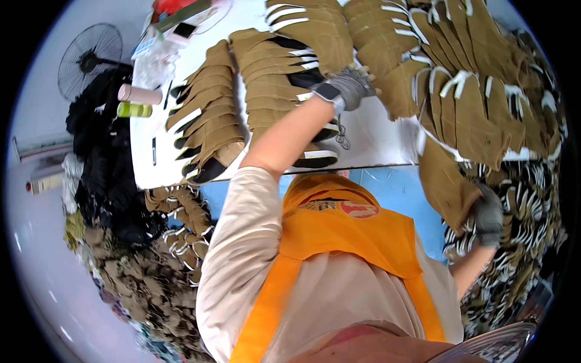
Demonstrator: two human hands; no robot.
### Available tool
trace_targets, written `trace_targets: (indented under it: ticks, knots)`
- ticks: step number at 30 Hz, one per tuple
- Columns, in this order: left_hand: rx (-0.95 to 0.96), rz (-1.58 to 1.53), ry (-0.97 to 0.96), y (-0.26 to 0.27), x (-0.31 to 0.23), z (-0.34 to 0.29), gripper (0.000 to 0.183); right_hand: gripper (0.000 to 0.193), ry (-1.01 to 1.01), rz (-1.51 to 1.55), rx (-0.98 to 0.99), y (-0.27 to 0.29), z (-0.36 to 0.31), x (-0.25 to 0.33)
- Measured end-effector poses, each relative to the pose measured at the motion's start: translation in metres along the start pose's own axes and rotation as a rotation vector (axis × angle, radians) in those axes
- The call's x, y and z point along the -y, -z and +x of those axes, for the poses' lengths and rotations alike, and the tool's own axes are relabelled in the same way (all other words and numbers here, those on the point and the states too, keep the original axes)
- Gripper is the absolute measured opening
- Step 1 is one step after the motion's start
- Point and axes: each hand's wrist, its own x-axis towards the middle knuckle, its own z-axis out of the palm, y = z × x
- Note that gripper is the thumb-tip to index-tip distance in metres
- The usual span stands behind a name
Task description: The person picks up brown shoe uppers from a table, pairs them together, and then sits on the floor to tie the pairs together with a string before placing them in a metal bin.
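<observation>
My left hand (353,86), in a grey glove with bare fingertips, reaches over the table with its fingers apart. It lies at the edge of a stack of brown shoe uppers (318,33), and nothing shows in its grip. Low on the right, my right hand (488,216), gloved and slightly blurred, is closed on the end of a brown shoe upper (445,181). That piece hangs over the table's front edge, its top close to a fanned pile of white-edged uppers (475,115). The fingertips of my right hand are hidden.
Overlapping rows of brown uppers (212,109) cover the white table (145,163). At its left are a pink bottle (139,95), a green-yellow can (134,110), a pen (154,151) and a phone (183,31). A fan (89,62) stands behind dark heaps (109,169); more pieces (514,242) pile up at right.
</observation>
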Motion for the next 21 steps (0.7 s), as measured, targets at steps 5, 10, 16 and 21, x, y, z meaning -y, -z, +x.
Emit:
trace_targets:
  ticks: [5,10,16,21]
  knots:
    - [0.105,-0.501,0.168,0.047,-0.034,-0.051,0.055,0.035,-0.333,1.433,-0.231,0.126,-0.04,-0.004]
    - [-0.363,-1.234,0.096,0.053,-0.087,-0.095,0.067,0.035,0.475,-0.09,-0.488,0.091,0.022,0.093]
    - [-0.771,-1.612,0.118,0.045,-0.051,-0.141,0.06,0.033,0.654,0.667,-0.015,-0.083,0.151,0.267]
    - [-1.081,-2.472,0.165,0.041,-0.022,-0.213,0.07,0.042,1.033,-0.118,-0.261,-0.179,0.182,0.375]
